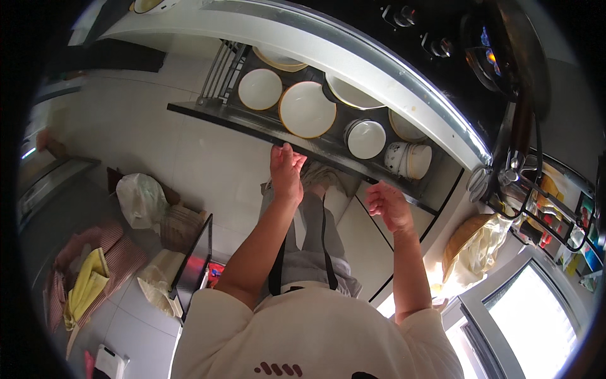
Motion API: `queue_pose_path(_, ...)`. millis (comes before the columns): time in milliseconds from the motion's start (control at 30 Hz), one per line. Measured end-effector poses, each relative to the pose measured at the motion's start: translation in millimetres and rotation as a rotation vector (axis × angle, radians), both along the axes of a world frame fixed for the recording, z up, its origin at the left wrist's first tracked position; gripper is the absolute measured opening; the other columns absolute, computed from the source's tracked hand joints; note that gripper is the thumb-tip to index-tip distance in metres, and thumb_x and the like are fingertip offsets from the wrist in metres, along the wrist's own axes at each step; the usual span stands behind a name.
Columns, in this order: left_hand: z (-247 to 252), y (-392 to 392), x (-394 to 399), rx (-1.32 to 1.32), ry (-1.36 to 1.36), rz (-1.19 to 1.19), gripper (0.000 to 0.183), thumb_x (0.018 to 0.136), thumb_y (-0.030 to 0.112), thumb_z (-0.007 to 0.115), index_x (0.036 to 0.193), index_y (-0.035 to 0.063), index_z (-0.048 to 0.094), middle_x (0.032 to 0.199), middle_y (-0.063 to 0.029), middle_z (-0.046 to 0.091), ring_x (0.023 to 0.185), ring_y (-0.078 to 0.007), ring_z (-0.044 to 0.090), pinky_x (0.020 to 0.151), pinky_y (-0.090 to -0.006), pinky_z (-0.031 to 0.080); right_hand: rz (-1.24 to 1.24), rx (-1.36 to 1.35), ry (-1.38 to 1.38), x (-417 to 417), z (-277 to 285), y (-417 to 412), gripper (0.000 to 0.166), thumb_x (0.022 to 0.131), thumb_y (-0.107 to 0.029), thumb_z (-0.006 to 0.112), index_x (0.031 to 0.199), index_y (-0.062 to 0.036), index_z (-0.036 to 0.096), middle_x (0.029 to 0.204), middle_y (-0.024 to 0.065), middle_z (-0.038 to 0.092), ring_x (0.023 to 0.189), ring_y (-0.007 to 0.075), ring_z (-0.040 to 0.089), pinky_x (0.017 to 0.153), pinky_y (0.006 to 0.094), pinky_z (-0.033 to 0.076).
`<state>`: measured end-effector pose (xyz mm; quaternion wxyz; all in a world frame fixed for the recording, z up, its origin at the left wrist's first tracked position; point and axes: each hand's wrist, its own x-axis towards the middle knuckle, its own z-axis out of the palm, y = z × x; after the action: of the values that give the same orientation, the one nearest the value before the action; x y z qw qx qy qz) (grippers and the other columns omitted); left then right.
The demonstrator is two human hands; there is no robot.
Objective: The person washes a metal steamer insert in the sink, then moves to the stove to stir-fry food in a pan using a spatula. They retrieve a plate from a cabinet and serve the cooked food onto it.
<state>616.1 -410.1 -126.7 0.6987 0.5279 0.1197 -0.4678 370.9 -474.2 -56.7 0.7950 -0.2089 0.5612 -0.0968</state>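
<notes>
A pulled-out dish drawer (255, 131) stands before me below the counter. The fingertips of my left hand (286, 177) are at its front edge, near the middle, fingers apart and nothing seen in them. Nearer the right end, my right hand (390, 206) is by the same edge, its fingers loosely curled and no object visible in it. Inside the drawer sit a white bowl (260, 89), a larger yellow-rimmed bowl (307, 110) and a stack of small bowls (365, 138). Another bowl stack (408, 160) lies tilted on its side. The counter partly hides a dark-sided pot or bowl (355, 89) behind them.
The counter edge (378, 52) overhangs the drawer. Beyond it, a gas flame (491, 57) burns under a pan (525, 57). A utensil rack (544, 189) stands right. Leftward are a plastic bag (141, 199), a dark open panel (191, 270) and a yellow cloth (87, 286).
</notes>
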Motion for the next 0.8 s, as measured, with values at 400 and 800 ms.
queue_pose_path(400,9,64,-2,0.068,0.012,-0.002,0.015,0.096,0.027,0.052,0.094,0.0121,0.047,0.077,0.0031,0.052,0.072,-0.0069,0.051,0.074,-0.0262,0.045,-0.708,-0.008,-0.052,22,-72,-23,0.029,0.097,-0.020,0.045,0.107,0.0069,0.051,0.099,0.0167,0.060,0.089,0.0249,0.061,0.085,0.0369,0.053)
queue_pose_path(800,10,84,-4,0.101,0.053,0.018,0.014,0.096,0.028,0.052,0.100,0.0142,0.048,0.082,0.0047,0.053,0.077,-0.0057,0.052,0.077,-0.0256,0.045,-1.134,-0.047,0.079,-19,-181,-67,0.045,0.099,-0.025,0.040,0.125,0.0105,0.030,0.122,0.0226,0.043,0.110,0.0345,0.050,0.092,0.0440,0.049)
